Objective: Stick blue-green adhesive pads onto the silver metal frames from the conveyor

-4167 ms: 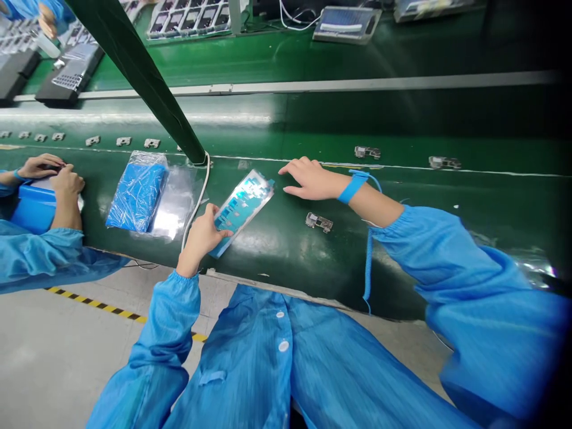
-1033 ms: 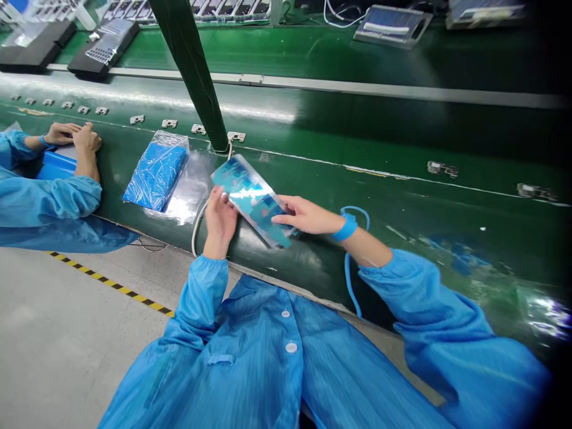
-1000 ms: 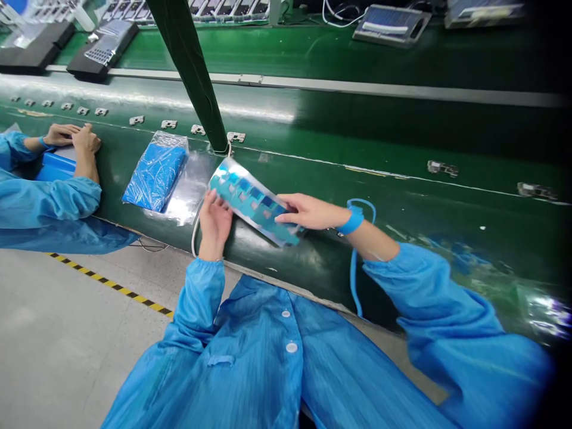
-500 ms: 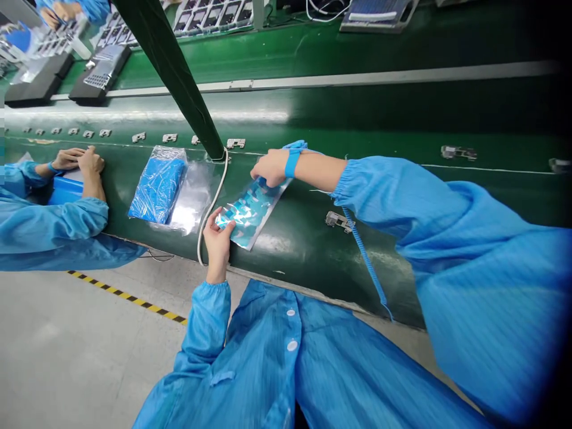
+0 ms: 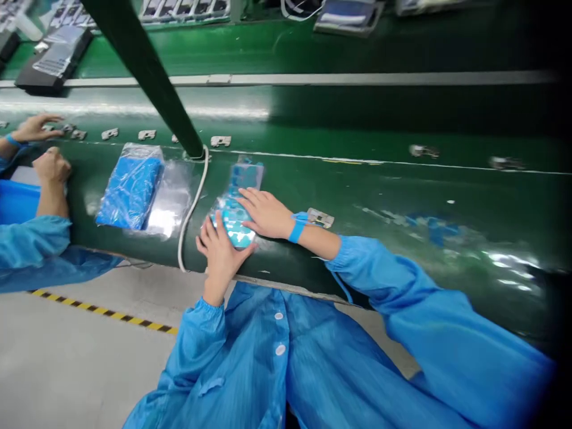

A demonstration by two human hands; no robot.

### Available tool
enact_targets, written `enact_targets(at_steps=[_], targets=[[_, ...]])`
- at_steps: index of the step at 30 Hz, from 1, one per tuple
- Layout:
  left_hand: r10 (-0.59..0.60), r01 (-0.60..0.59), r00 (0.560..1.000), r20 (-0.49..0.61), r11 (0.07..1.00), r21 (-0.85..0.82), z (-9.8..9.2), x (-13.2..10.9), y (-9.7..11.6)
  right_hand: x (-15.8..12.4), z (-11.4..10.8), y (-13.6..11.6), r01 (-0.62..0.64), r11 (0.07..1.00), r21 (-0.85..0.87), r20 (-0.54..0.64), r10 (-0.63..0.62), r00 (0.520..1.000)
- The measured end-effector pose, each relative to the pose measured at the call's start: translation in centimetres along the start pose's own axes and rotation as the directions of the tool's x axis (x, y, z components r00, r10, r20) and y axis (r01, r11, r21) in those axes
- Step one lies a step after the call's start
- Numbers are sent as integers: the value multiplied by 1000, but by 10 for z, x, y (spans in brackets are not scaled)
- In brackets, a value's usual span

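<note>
The green bench filled most of my view, the bag lying left of the sheet, which lay near the front edge. The right hand rested open on the sheet, grasping nothing I could see, and the left hand spread its fingers over the near end, though I could not tell whether it pinched there; in my judgement, light, even pressure that kept the sheet flat suited this best, with the part near the right hand left unbumped. I could read no brand, label or writing.
</note>
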State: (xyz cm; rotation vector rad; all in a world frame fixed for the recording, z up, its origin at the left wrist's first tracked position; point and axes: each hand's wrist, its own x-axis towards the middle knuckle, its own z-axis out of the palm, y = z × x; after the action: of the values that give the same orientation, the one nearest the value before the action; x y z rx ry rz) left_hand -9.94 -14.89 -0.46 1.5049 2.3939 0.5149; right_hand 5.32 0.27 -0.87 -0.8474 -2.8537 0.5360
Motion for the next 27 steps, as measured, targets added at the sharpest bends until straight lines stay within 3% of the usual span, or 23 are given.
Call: enact_targets(at_steps=[3,6,8,10,15,19,21,24,27], targets=[[-64,67,997,-52,997,50,0,5,-1,9,0,-12,-6,998,-69,-23,4,1000],[37,-29,988,-150,998,50,5,13,-10,23,10,-22,-111,972,-207,-63,100,993],[120,-116,976,-179,993,35,9,16,-11,32,22,-24,-135,937,-321,-115,103,988],[128,-130,963,-238,991,5,10,14,-9,37,32,-24,-175,895,-410,-193,102,976],[109,-114,967,-232,993,-8,4,11,-17,27,31,-28,-60,852,-520,-229,-71,971],[98,-98,993,-66,995,-7,8,25,-42,15,24,-34,71,864,-499,-113,-146,983],[148,-150,984,-95,989,-13,10,26,-48,13,21,-34,88,890,-448,-71,-134,988],[291,-300,932,-215,954,-12,13,13,-41,7,15,-24,88,930,-356,-71,-121,990],[353,-352,931,-94,936,30,13,-6,-26,-9,7,-8,88,959,-271,-98,-118,988]])
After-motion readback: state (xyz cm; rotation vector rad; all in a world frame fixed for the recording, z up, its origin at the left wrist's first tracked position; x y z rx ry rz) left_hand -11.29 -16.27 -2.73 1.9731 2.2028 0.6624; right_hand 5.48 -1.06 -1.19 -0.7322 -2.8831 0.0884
